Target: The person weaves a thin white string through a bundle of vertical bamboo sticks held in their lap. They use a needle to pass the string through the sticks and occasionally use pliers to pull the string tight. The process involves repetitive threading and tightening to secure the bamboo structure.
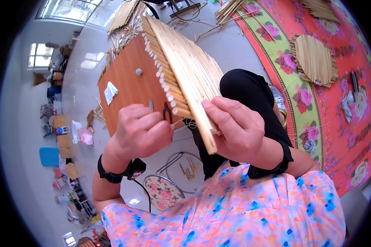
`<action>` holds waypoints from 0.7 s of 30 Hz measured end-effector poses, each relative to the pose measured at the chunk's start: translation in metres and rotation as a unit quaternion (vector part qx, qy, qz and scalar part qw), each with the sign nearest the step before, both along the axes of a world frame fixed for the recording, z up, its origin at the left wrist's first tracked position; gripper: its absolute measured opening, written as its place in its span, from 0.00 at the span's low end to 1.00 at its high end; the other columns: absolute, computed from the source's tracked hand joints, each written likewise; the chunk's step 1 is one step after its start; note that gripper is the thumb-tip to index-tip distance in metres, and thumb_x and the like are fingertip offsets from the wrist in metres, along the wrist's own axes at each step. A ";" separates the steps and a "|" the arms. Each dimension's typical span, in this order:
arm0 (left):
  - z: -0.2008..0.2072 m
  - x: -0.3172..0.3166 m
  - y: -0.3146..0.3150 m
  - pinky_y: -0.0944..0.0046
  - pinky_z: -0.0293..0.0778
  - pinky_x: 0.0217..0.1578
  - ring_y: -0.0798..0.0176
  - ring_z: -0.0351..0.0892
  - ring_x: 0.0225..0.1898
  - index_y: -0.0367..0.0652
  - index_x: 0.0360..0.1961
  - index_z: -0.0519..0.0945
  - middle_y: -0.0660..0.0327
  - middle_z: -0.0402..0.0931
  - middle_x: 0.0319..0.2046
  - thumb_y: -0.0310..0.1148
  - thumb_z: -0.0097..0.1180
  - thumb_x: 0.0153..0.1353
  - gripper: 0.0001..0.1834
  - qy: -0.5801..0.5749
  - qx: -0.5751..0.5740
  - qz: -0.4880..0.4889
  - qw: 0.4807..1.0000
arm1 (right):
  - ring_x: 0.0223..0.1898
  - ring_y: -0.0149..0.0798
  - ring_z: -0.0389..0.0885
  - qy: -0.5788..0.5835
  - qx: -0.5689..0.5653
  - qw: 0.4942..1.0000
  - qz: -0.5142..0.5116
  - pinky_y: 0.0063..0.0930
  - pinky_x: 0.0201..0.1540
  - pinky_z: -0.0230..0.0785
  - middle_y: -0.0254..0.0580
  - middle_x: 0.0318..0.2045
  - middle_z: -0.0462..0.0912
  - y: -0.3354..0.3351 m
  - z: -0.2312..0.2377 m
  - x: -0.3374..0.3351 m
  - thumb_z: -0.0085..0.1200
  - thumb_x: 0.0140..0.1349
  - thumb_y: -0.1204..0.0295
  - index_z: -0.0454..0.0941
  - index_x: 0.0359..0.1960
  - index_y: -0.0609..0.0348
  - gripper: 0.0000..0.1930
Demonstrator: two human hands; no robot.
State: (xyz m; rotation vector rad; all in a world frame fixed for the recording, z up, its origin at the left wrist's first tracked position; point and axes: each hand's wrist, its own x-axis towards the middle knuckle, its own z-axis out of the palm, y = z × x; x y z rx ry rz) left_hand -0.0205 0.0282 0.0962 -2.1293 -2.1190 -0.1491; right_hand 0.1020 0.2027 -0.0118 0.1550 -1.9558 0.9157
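Observation:
A mat of pale straw-coloured stalks (189,61) stands tilted before me, its white cut ends in a row along the left edge. My right hand (239,127) is closed on its near end, thumb resting on the outermost stalk. My left hand (144,129) is a closed fist just left of that end. A thin cord (178,122) runs from this fist to the mat; loose loops of it show under the mat. Behind the fist, on a brown wooden tabletop (123,82), lie a dark-handled tool (167,112) and a pointed metal piece (151,104).
The tabletop also bears a crumpled white tissue (110,93) and a small round grey object (139,71). At right, a red floral cloth (268,53) carries a rounded stalk mat (315,59) and a black-handled tool (354,82). A floral-seated stool (163,192) stands below my hands.

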 end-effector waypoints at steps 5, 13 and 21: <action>0.009 -0.002 -0.004 0.58 0.65 0.24 0.53 0.72 0.24 0.41 0.26 0.74 0.59 0.70 0.24 0.39 0.65 0.51 0.14 -0.069 -0.028 0.095 0.993 | 0.32 0.44 0.83 -0.006 -0.001 1.000 -0.016 0.29 0.30 0.78 0.48 0.36 0.81 0.001 0.000 0.001 0.65 0.40 0.78 0.81 0.43 0.66 0.22; -0.014 -0.006 0.020 0.63 0.64 0.21 0.63 0.75 0.24 0.44 0.29 0.79 0.66 0.75 0.26 0.31 0.66 0.42 0.11 -0.026 0.053 -0.034 0.998 | 0.31 0.43 0.84 -0.026 0.006 0.999 -0.018 0.28 0.32 0.78 0.48 0.33 0.82 -0.004 0.007 0.005 0.68 0.50 0.77 0.80 0.38 0.68 0.14; 0.000 -0.013 0.028 0.64 0.64 0.18 0.65 0.73 0.20 0.45 0.17 0.72 0.68 0.69 0.18 0.29 0.61 0.36 0.08 0.025 -0.004 -0.098 0.995 | 0.33 0.45 0.84 -0.023 0.017 1.000 -0.012 0.28 0.31 0.78 0.49 0.36 0.82 -0.003 -0.002 0.005 0.61 0.40 0.81 0.81 0.43 0.66 0.22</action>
